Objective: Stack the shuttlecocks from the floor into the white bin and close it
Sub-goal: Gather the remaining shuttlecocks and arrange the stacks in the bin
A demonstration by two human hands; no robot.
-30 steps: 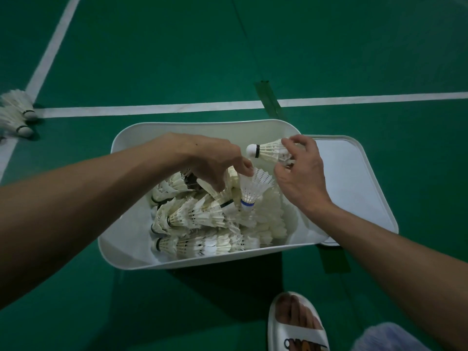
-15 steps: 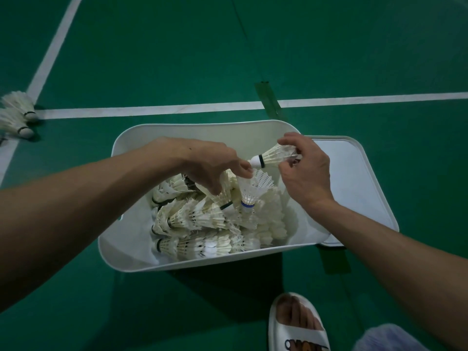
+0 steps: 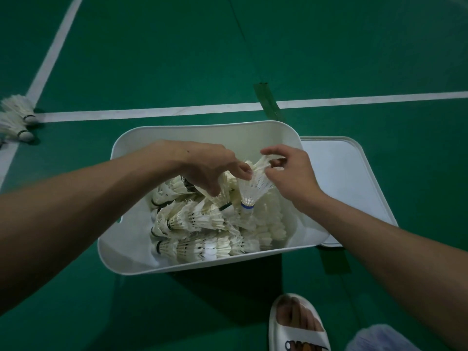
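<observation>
Shuttlecocks (image 3: 254, 184), white-feathered, nested cork-down over the white bin (image 3: 202, 134), pinched between left hand (image 3: 207, 165) and right hand (image 3: 291, 176).

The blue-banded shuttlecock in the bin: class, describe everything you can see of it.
The blue-banded shuttlecock is white, with a meshed, plastic-looking skirt flaring from a rounded cork ringed in blue. It stands nearly upright, cork down and skirt mouth up, over the piled shuttlecocks in the white bin. The left hand pinches its rim on one side. The right hand holds a feather shuttlecock at its mouth.
</observation>
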